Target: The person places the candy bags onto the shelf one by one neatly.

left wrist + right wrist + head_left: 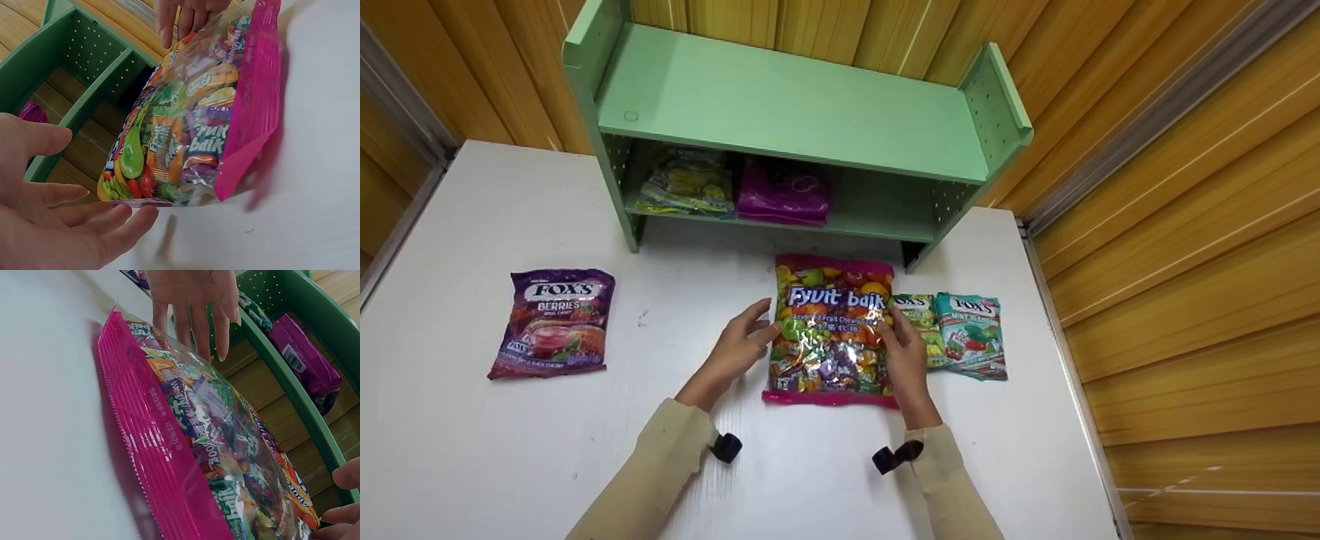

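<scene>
A large candy bag (831,337) marked "Fyvit baik", with pink sealed ends, lies on the white table between the two hands. At its left edge is my left hand (739,345), its fingers spread and fairly straight, fingertips at the bag's side; the left wrist view shows the palm (50,225) facing the bag. My right hand (907,364) rests along the right edge, thumb side over the front. In the right wrist view only some right fingers (343,517) appear, close against the bag's side. Their undersides are hidden.
A green shelf (795,105) stands behind, holding yellow-green packs (690,180) and a purple pack (784,191) on its lower level. A Fox's Berries bag (556,322) lies left. Right of the big bag lie a teal Fox's bag (973,334) and a partly covered green one (926,330).
</scene>
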{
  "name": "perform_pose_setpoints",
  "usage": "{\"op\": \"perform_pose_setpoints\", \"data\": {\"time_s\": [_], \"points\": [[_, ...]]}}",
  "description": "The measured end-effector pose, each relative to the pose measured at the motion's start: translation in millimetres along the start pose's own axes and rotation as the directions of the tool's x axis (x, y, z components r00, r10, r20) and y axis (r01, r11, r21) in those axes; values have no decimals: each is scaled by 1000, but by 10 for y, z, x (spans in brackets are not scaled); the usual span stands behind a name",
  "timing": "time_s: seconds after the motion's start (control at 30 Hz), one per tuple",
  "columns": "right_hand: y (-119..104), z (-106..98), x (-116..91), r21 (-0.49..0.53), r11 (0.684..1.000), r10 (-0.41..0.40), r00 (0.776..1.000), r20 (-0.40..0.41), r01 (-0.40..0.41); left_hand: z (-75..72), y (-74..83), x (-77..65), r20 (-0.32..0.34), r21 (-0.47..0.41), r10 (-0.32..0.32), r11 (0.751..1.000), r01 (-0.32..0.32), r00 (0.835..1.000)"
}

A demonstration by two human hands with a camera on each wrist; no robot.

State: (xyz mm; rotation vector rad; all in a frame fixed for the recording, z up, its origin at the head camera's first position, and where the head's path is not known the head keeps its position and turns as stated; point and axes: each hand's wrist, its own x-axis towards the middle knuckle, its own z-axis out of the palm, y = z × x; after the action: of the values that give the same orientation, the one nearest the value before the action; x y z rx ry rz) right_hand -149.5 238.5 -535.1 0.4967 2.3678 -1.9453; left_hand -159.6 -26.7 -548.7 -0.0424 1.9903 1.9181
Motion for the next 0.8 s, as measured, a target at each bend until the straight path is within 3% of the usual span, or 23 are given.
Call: {"op": "perform_pose_setpoints", "data": {"time_s": [0.37,0.8], "points": [[10,90,-20,-16,1000,-2,1000,4,2,15,-88,-10,53,-35,30,999,-28,998],[-25,225,-44,-24,999,30,999,25,-30,-65,-50,-50,11,-3,20,1000,-19,1000]]}}
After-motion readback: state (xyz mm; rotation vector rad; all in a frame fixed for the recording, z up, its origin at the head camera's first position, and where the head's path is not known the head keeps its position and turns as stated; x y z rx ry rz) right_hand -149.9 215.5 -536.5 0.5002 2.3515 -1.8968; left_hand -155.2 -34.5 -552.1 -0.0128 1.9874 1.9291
